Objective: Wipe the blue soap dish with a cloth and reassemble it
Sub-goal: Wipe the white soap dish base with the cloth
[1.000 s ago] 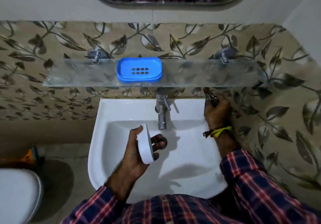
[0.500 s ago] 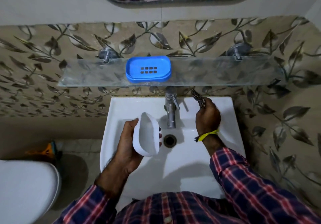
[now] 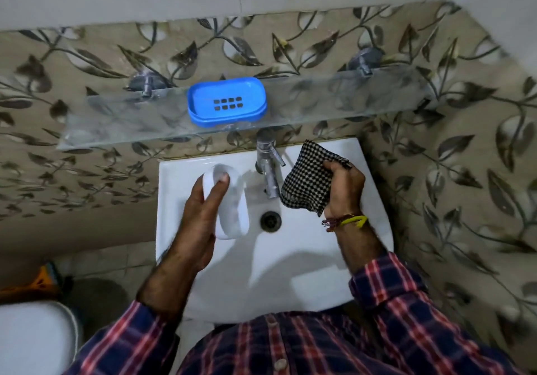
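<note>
The blue soap dish part (image 3: pixel 226 102), with a grid of drain holes, rests on the glass shelf (image 3: pixel 334 104) above the sink. My left hand (image 3: pixel 200 217) grips the white oval part of the dish (image 3: pixel 232 203) over the basin, its hollow side facing up, my thumb across its upper rim. My right hand (image 3: pixel 344 188) holds a black-and-white checked cloth (image 3: pixel 308 177) to the right of the tap, a little apart from the white part.
The white sink (image 3: pixel 290 258) lies below me with a chrome tap (image 3: pixel 268 162) and drain (image 3: pixel 270 221) in the middle. A toilet (image 3: pixel 35 337) stands at the lower left. Leaf-patterned tiled walls close in behind and on the right.
My right hand has drawn the checked cloth out from the sink's back right corner toward the middle, and it now hangs open. My left hand has turned the white part hollow side up.
</note>
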A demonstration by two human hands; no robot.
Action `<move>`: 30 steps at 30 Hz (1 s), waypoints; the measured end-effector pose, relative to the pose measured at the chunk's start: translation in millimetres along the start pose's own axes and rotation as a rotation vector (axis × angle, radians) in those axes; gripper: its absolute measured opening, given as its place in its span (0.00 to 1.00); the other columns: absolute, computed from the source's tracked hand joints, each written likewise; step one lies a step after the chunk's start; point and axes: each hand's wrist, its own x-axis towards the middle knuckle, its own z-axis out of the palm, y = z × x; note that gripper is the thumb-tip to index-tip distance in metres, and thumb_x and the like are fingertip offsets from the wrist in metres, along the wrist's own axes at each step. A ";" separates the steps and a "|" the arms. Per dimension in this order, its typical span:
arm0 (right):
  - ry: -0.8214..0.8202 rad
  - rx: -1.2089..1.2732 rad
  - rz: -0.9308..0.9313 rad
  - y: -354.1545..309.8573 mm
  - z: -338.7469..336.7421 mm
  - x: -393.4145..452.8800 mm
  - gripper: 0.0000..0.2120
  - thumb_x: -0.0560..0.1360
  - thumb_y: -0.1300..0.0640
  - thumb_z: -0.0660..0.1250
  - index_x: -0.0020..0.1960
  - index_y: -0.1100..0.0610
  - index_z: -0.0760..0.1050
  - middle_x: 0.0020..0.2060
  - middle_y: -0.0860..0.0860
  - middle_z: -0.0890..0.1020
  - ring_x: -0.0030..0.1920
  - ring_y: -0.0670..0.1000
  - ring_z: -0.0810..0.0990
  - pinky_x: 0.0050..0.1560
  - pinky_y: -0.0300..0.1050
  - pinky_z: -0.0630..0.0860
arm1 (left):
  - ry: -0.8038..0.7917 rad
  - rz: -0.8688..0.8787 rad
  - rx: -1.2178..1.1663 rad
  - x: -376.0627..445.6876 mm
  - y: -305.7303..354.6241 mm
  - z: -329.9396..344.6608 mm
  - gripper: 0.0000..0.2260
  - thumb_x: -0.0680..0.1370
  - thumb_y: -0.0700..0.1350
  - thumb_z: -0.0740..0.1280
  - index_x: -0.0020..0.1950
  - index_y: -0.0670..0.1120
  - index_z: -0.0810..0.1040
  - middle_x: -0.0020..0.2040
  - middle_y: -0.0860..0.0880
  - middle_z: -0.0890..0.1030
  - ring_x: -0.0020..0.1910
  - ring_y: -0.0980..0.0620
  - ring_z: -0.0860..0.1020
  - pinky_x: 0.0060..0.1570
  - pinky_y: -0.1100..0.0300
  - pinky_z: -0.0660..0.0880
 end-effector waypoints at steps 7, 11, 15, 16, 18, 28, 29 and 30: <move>-0.285 -0.032 -0.009 1.5 -8.4 -44.6 0.08 0.73 0.65 0.73 0.52 0.64 0.82 0.47 0.58 0.87 0.47 0.58 0.86 0.43 0.51 0.83 | -0.182 -0.173 -0.129 13.4 0.2 7.3 0.30 0.79 0.68 0.52 0.68 0.50 0.77 0.62 0.47 0.84 0.60 0.49 0.82 0.53 0.54 0.81; -0.373 -0.432 -0.389 22.3 4.6 -83.4 0.07 0.69 0.66 0.77 0.46 0.58 0.83 0.40 0.51 0.87 0.42 0.50 0.86 0.48 0.49 0.83 | -0.260 0.093 0.137 13.9 -14.1 32.1 0.20 0.85 0.55 0.55 0.71 0.46 0.74 0.66 0.45 0.81 0.66 0.46 0.78 0.67 0.50 0.73; -0.226 -0.344 -0.264 30.7 11.7 -95.8 0.05 0.70 0.64 0.76 0.46 0.59 0.85 0.41 0.57 0.88 0.46 0.59 0.87 0.49 0.59 0.84 | -0.326 0.209 0.308 1.5 -30.9 46.5 0.16 0.85 0.51 0.59 0.72 0.50 0.72 0.63 0.49 0.82 0.64 0.52 0.79 0.62 0.57 0.76; -0.209 -0.234 -0.158 30.6 11.2 -96.7 0.05 0.70 0.65 0.76 0.45 0.61 0.85 0.42 0.61 0.87 0.47 0.64 0.86 0.48 0.64 0.83 | -0.336 0.199 0.305 0.2 -33.5 45.6 0.17 0.85 0.51 0.59 0.73 0.49 0.71 0.64 0.47 0.81 0.64 0.50 0.79 0.64 0.53 0.76; -0.227 -0.091 -0.003 31.1 10.9 -101.7 0.06 0.70 0.67 0.75 0.47 0.64 0.84 0.45 0.65 0.86 0.50 0.68 0.84 0.50 0.65 0.82 | -0.325 0.178 0.281 0.0 -35.7 42.0 0.17 0.85 0.51 0.59 0.72 0.48 0.72 0.64 0.44 0.81 0.65 0.47 0.79 0.67 0.48 0.74; -0.960 -0.583 -0.396 -12.5 -1.9 -103.1 0.11 0.70 0.74 0.71 0.45 0.60 0.84 0.39 0.48 0.86 0.41 0.44 0.84 0.45 0.38 0.79 | -0.177 0.102 0.083 7.4 4.8 52.8 0.24 0.80 0.58 0.61 0.68 0.42 0.76 0.63 0.37 0.81 0.60 0.41 0.80 0.60 0.45 0.75; -0.980 -0.682 -0.451 -11.3 -3.2 -105.1 0.10 0.70 0.74 0.71 0.44 0.61 0.84 0.39 0.50 0.86 0.41 0.45 0.84 0.45 0.40 0.80 | -0.178 0.110 0.084 8.7 5.7 51.1 0.23 0.80 0.57 0.62 0.68 0.44 0.77 0.62 0.39 0.82 0.58 0.43 0.81 0.58 0.47 0.76; -0.986 -0.811 -0.538 -9.2 -3.7 -105.4 0.11 0.69 0.74 0.70 0.45 0.61 0.84 0.40 0.52 0.87 0.43 0.47 0.85 0.46 0.43 0.81 | -0.187 0.110 0.078 7.3 4.3 49.4 0.22 0.81 0.56 0.62 0.68 0.44 0.77 0.61 0.40 0.82 0.57 0.44 0.81 0.57 0.48 0.77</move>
